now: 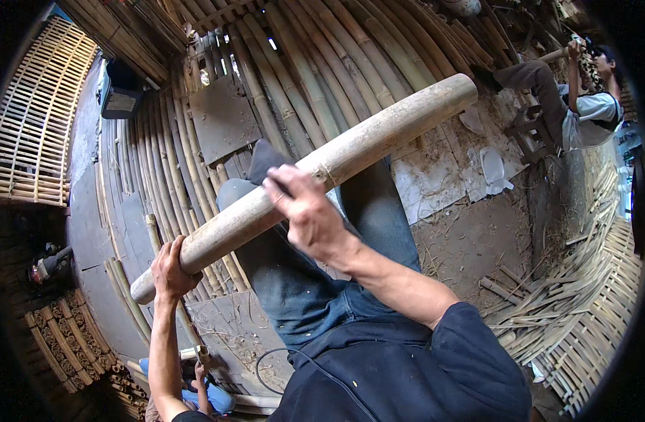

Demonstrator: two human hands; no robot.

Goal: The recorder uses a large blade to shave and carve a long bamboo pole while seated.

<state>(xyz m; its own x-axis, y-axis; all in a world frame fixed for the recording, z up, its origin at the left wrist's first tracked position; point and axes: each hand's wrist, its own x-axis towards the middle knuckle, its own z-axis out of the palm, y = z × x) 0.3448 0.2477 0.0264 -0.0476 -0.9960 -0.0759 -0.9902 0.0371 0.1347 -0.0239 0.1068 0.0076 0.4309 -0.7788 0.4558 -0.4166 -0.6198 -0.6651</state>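
Tan, mottled pole (365, 149) is gripped by left hand (169, 273); right hand (310, 214) clasps dark tool (267, 160).

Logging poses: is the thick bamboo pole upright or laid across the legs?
Laid across: the bamboo pole slants over both denim-clad legs, left hand near its left end, right hand at its middle.

Head view: left of two side-by-side fisheye cameras, looking down over the wearer's dark shirt (414, 373) and jeans (287, 295)
Bamboo pole (389, 138): near the lens, slanting through the middle of the frame
Left hand (171, 271): close — left of centre
Right hand (312, 218): close, almost mid-frame
Row of bamboo poles (315, 77): farther off, toward the top of the frame
Seated co-worker (591, 112): small — well apart, upper right rim
Woven panel (34, 112): left rim, bowed by the lens
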